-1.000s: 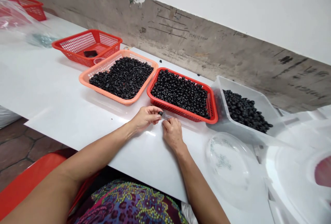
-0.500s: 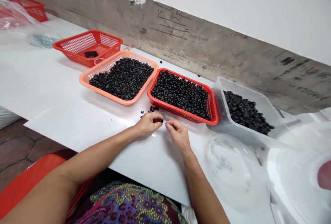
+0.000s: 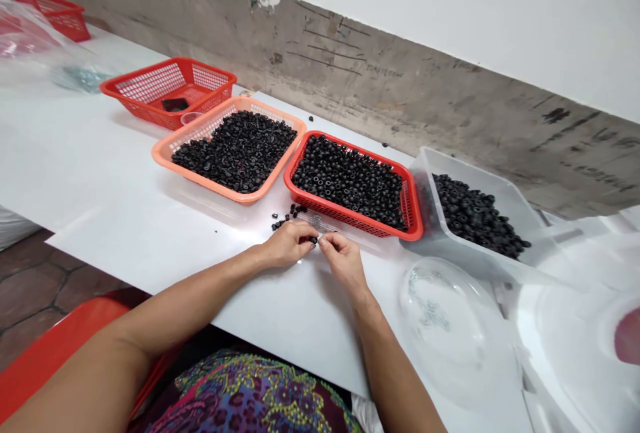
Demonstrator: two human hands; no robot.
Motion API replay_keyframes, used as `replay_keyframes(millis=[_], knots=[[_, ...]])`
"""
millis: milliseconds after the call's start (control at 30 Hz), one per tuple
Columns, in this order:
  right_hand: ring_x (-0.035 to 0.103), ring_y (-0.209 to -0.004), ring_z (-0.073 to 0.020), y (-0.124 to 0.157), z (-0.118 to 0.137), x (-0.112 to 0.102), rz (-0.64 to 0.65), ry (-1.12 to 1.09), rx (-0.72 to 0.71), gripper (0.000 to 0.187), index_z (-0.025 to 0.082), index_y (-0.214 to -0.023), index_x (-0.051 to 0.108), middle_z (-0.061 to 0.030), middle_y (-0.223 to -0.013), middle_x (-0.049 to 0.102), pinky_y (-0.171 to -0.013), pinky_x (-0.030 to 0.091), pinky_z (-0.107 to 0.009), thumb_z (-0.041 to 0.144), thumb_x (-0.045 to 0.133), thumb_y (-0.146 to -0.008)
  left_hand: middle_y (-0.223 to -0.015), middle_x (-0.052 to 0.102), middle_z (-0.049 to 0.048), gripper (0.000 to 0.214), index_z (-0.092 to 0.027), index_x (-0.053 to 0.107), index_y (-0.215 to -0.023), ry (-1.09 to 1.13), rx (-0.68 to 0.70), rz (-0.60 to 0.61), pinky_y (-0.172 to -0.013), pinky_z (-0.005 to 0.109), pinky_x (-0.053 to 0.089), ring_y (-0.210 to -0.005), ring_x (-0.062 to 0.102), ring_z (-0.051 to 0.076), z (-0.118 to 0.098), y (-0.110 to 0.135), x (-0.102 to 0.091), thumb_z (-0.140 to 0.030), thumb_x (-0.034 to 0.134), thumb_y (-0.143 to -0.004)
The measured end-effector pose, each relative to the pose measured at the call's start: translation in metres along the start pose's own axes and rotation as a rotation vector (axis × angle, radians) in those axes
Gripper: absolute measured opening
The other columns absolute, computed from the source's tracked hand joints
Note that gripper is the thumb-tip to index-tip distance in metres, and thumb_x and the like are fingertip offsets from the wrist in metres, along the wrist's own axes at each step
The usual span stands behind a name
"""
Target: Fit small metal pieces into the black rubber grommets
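Observation:
My left hand (image 3: 289, 244) pinches a small black round part (image 3: 313, 240) between thumb and fingertips. Close against it, the fingers of my right hand (image 3: 344, 260) are pressed together; whatever they grip is too small to make out. Just behind my left hand lie several loose black parts (image 3: 296, 210) on the white table (image 3: 280, 313), with a few small clear pieces (image 3: 316, 221) beside them. Beyond my hands, a red basket (image 3: 417, 220) is filled with black ring-like parts, and an orange basket (image 3: 165, 160) to its left holds smaller black parts.
A clear plastic bin (image 3: 425, 186) of black parts stands at the right, behind a transparent lid or dish (image 3: 445, 326) with small clear pieces. Further left are another red basket (image 3: 135, 110) and a clear plastic bag (image 3: 30, 33). The wall (image 3: 340, 53) runs behind.
The black part has come down slightly and nearer my right fingertips, and the two hands have drawn a little closer together. The baskets have not moved.

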State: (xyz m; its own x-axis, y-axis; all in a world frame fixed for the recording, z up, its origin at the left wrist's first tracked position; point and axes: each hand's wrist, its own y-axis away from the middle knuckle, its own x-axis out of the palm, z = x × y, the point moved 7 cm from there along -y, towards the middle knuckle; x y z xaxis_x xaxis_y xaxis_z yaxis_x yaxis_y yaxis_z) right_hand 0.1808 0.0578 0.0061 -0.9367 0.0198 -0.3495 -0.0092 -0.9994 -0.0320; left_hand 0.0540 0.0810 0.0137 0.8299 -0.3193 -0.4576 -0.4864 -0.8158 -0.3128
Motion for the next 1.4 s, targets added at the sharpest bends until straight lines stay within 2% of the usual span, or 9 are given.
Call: replay_keyframes(millis=[167, 300, 433, 567, 700, 800, 1067, 1200, 1400], knots=[[0.046, -0.058, -0.0124, -0.001, -0.004, 0.001, 0.002, 0.002, 0.021, 0.026, 0.015, -0.067, 0.062, 0.0008, -0.061, 0.055, -0.056, 0.037, -0.024, 0.040, 0.061, -0.074, -0.069, 0.061, 0.0016, 0.021, -0.016, 0.069, -0.085, 0.028, 0.028, 0.028, -0.064, 0.025, 0.041, -0.065, 0.052, 0.013, -0.005, 0.001, 0.002, -0.010, 0.054, -0.072], [0.046, -0.057, -0.0122, -0.002, -0.005, 0.000, 0.003, 0.001, 0.035, 0.030, 0.015, -0.067, 0.062, 0.0009, -0.059, 0.054, -0.054, 0.036, -0.024, 0.043, 0.061, -0.075, -0.070, 0.064, 0.0020, 0.017, -0.015, 0.070, -0.083, 0.228, -0.081, 0.023, -0.060, 0.024, 0.041, -0.064, 0.053, 0.013, 0.002, 0.000, 0.002, -0.015, 0.058, -0.072], [0.052, -0.063, -0.0150, -0.002, -0.003, -0.001, -0.054, 0.041, -0.026, 0.034, 0.015, -0.073, 0.064, -0.0007, -0.064, 0.058, -0.060, 0.042, -0.027, 0.045, 0.051, -0.083, -0.070, 0.064, 0.0030, 0.022, -0.013, 0.070, -0.087, 0.450, -0.214, -0.219, -0.057, 0.024, 0.042, -0.060, 0.054, 0.012, 0.016, -0.005, -0.020, -0.025, 0.064, -0.070], [0.057, -0.078, -0.0192, 0.002, 0.006, 0.008, -0.064, 0.195, -0.240, 0.025, 0.016, -0.084, 0.065, -0.0058, -0.080, 0.063, -0.073, 0.046, -0.033, 0.034, 0.047, -0.087, -0.065, 0.062, 0.0012, 0.020, -0.013, 0.068, -0.084, 0.451, -0.256, -0.501, -0.055, 0.022, 0.041, -0.056, 0.050, 0.010, 0.026, -0.005, -0.051, -0.028, 0.062, -0.071], [0.053, -0.094, -0.0228, 0.014, 0.020, 0.034, 0.081, 0.439, -0.548, 0.023, 0.017, -0.102, 0.063, -0.0113, -0.098, 0.060, -0.085, 0.044, -0.041, 0.024, 0.046, -0.087, -0.062, 0.059, 0.0003, 0.020, -0.013, 0.067, -0.082, 0.456, -0.302, -0.524, -0.052, 0.021, 0.039, -0.053, 0.049, 0.009, 0.036, -0.007, -0.057, -0.029, 0.058, -0.074], [0.048, -0.102, -0.0249, 0.022, 0.024, 0.054, 0.231, 0.564, -0.646, 0.029, 0.019, -0.113, 0.059, -0.0130, -0.111, 0.054, -0.088, 0.042, -0.044, 0.022, 0.046, -0.087, -0.061, 0.059, -0.0001, 0.018, -0.013, 0.067, -0.077, 0.452, -0.331, -0.582, -0.052, 0.021, 0.039, -0.055, 0.050, 0.010, 0.044, -0.005, -0.058, -0.029, 0.058, -0.073], [0.038, -0.110, -0.0276, 0.022, 0.025, 0.086, 0.347, 0.800, -0.589, 0.036, 0.027, -0.122, 0.054, -0.0125, -0.121, 0.046, -0.091, 0.036, -0.045, 0.032, 0.050, -0.087, -0.060, 0.057, -0.0015, 0.015, -0.014, 0.066, -0.072, 0.507, -0.388, -0.649, -0.055, 0.021, 0.039, -0.056, 0.049, 0.009, 0.060, -0.003, -0.053, -0.028, 0.060, -0.070], [0.036, -0.112, -0.0282, 0.021, 0.024, 0.088, 0.346, 0.803, -0.547, 0.041, 0.022, -0.126, 0.050, -0.0136, -0.123, 0.045, -0.093, 0.034, -0.045, 0.033, 0.050, -0.087, -0.060, 0.058, -0.0018, 0.013, -0.014, 0.065, -0.070, 0.602, -0.450, -0.709, -0.056, 0.021, 0.038, -0.057, 0.049, 0.009, 0.065, 0.001, -0.051, -0.026, 0.063, -0.066], [0.037, -0.113, -0.0290, 0.020, 0.024, 0.087, 0.340, 0.779, -0.544, 0.040, 0.022, -0.124, 0.051, -0.0136, -0.125, 0.046, -0.094, 0.034, -0.046, 0.033, 0.050, -0.086, -0.062, 0.060, -0.0008, 0.016, -0.013, 0.066, -0.071, 0.612, -0.438, -0.674, -0.059, 0.022, 0.040, -0.058, 0.051, 0.010, 0.062, 0.001, -0.043, -0.028, 0.063, -0.067]])
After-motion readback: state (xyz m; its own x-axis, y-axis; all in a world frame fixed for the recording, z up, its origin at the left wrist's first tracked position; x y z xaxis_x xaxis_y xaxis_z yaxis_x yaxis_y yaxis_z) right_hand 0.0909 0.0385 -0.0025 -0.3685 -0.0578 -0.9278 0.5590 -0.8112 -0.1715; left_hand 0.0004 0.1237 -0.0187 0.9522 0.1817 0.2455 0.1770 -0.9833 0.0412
